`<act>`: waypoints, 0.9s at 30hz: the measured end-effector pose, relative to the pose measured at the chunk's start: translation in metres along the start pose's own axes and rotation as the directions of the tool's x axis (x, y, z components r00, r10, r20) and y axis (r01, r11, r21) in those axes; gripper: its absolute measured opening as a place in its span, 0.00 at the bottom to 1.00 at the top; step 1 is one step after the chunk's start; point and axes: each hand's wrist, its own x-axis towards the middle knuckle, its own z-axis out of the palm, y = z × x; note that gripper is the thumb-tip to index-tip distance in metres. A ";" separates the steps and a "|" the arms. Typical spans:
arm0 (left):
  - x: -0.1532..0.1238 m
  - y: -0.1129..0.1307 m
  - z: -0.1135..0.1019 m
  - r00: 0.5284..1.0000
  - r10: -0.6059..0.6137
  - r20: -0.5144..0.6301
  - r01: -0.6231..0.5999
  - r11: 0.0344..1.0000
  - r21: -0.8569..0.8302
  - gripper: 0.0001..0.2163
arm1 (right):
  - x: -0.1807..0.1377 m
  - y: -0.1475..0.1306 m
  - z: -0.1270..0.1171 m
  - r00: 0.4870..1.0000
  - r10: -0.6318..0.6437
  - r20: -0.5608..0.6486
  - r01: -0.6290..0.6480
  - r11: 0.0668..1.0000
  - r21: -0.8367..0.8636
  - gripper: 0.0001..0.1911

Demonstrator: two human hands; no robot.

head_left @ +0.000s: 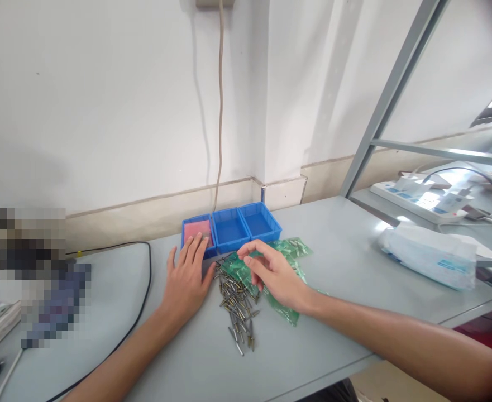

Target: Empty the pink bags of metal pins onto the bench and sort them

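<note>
My left hand (187,276) lies flat on the grey table (333,245), fingers stretched out, fingertips touching the front of the leftmost blue tray (189,224), which holds a pink pad. My right hand (273,273) hovers over green plastic bags (290,248), fingers loosely curled and apart, index finger pointing left toward a pile of small metal pins (237,301). It holds nothing that I can see. The pins lie scattered between both hands. Two more blue trays (246,215) stand in a row to the right of the first.
A black cable (145,285) curves over the table at left. A white packet (428,254) lies at right. Behind it stand a grey metal frame (380,111) and a power strip (421,201). The wall runs close behind the trays.
</note>
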 end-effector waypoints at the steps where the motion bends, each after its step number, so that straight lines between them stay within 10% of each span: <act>1: 0.000 0.000 0.000 1.000 -0.002 0.002 0.002 1.000 -0.001 0.29 | 0.000 0.000 0.000 1.000 -0.005 0.004 0.005 1.000 -0.011 0.12; 27: 0.006 -0.008 -0.007 1.000 -0.003 0.003 0.003 0.999 -0.043 0.21 | -0.006 -0.005 0.001 0.990 -0.124 0.067 0.133 0.980 -0.148 0.10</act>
